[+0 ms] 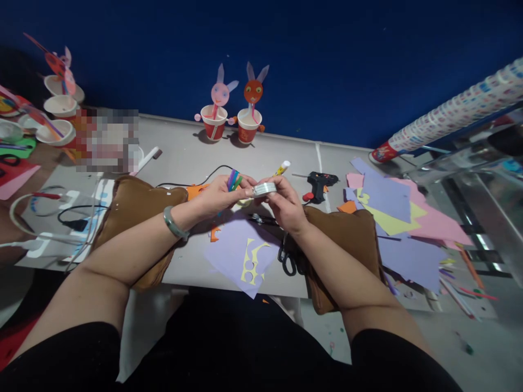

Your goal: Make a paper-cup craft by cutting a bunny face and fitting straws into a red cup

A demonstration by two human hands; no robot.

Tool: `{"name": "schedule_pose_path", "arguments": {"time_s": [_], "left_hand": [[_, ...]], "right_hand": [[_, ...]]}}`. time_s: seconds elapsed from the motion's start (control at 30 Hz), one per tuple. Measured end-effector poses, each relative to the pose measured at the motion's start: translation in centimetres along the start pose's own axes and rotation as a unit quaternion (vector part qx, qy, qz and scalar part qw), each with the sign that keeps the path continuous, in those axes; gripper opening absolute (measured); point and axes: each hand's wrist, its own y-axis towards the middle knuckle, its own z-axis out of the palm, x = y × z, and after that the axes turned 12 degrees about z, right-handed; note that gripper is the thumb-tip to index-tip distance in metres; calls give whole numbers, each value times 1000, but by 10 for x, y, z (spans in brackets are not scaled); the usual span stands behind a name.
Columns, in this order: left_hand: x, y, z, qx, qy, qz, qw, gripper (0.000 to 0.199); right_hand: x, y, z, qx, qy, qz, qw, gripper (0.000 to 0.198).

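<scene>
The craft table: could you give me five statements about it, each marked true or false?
1. The left hand holds coloured strips. True.
2. The right hand holds the black glue gun. False: it holds a shiny, pale roll; the gun lies on the table.
3. A yellow cut-out sheet lies on purple paper. True.
4. The bracelet is on the right wrist. False: on the left one.
5. An orange rabbit face rises above a red cup. True.

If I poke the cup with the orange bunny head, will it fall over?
It might tip: the orange bunny head sits high above the cup, which narrows toward its base. It's probably light, since the cup looks like paper. The thin-looking ears may bend easily.
</scene>
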Motion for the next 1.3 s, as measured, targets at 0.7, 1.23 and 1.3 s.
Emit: {"name": "schedule_pose_path", "arguments": {"time_s": [0.7,1.23,1.3], "left_hand": [[-2,2,-1,-120,-164,-12,979,39],[3,1,-7,-146,-141,-2,979,26],[3,1,-7,-144,-132,4,981,27]], "right_hand": [[54,-5,-12,112,-654,201,721,18],[71,-13,4,117,-722,214,648,22],[80,-16,-2,139,-671,207,698,15]]}}
